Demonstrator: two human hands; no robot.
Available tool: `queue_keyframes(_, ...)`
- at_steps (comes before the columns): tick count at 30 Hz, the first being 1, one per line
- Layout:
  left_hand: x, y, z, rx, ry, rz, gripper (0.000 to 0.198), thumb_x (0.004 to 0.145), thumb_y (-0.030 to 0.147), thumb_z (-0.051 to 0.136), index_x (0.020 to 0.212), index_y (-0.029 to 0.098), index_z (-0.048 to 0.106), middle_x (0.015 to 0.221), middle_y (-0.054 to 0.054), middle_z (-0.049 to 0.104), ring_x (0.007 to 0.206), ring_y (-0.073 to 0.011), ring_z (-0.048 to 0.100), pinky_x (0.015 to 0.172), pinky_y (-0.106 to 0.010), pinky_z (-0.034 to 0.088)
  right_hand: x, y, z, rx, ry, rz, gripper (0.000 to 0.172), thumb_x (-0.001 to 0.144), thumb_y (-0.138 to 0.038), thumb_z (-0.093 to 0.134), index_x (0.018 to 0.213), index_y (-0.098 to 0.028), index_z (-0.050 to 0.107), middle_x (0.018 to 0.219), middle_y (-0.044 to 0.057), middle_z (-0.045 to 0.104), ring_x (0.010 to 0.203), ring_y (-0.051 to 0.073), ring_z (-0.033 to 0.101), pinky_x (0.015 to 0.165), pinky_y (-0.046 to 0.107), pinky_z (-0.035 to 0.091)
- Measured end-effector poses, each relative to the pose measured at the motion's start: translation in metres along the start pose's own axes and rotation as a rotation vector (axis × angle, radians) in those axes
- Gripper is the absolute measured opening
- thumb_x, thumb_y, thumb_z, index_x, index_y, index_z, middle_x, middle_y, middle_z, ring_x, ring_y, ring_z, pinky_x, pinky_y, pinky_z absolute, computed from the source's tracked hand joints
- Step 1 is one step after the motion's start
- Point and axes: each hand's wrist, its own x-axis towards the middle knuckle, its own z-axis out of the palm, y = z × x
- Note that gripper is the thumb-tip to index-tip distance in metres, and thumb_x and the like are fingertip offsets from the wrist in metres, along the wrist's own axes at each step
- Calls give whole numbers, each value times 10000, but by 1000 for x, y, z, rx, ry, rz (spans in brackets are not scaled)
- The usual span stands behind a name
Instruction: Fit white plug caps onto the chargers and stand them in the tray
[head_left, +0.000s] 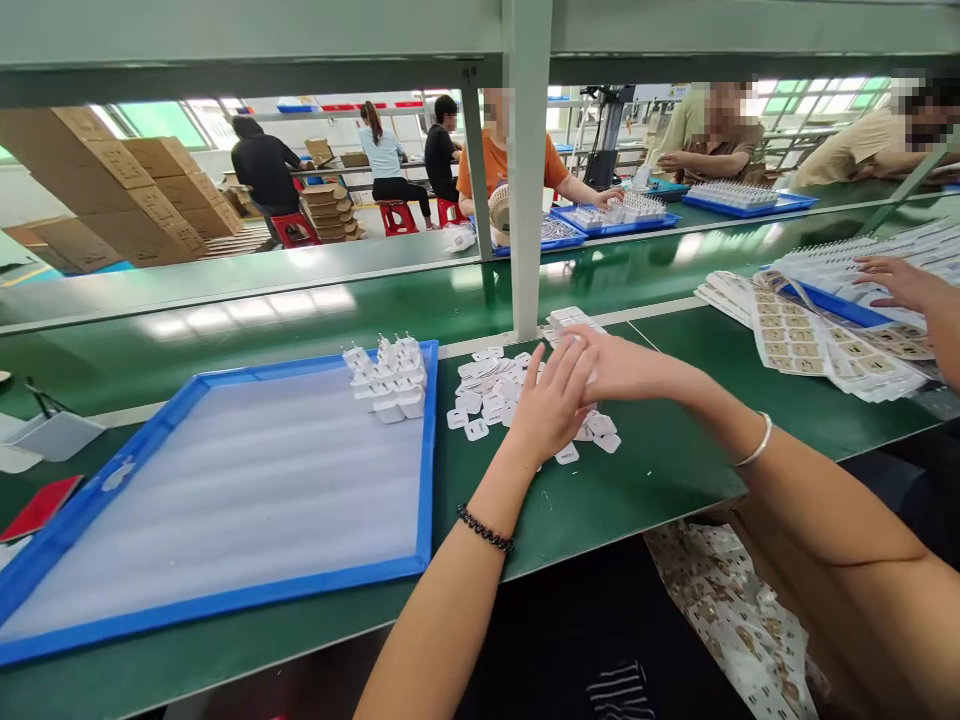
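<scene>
My left hand (551, 402), with a black coiled band at its wrist, and my right hand (626, 365), with a silver bangle, meet over the bench. Their fingers close together around something mostly hidden; only a bit of white shows between them. Beneath and behind lies a loose pile of small white square cards (491, 385), some with dark print. Just beyond my right hand sits a group of white plastic pieces (574, 320), partly covered. To the left, several white plug-like pieces with thin pins (388, 378) stand in the far right corner of a blue-rimmed tray (429, 470).
A metal post (525, 170) rises behind the pile. At right, a co-worker's hand (904, 285) is over sticker sheets (806, 335). A red booklet (41, 507) lies at far left. An open box of used backing sheets (727, 610) stands below the bench edge. People sit opposite.
</scene>
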Motion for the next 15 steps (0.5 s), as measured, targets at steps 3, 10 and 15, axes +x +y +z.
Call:
queue_keyframes(3,-4,-7,-4,-11,-71,-127,700,842,90,512,1530,158,401,1575,-183,492,1279,-302,646,947,-391,586,13,-20,15,16,-161,-80,457,722,-312,734,1144,-186,612,1188,122,678,1032,308,665,805,362,553)
queue_keyframes(10,-3,-12,-3,-145,-193,-232,626,816,57,532,1427,192,545,1322,-114,705,1146,-283,709,803,-350,610,32,33,-6,309,-584,-125,917,761,-452,760,1569,-234,386,1597,128,450,1387,321,511,1055,386,505)
queue_keyframes(15,-3,-11,-1,-268,-78,-229,545,827,59,542,1329,264,601,1266,-63,718,1106,-231,715,802,-312,599,26,59,-15,560,-594,-25,1158,724,-257,821,1654,-301,132,1569,146,498,1144,233,670,984,369,554)
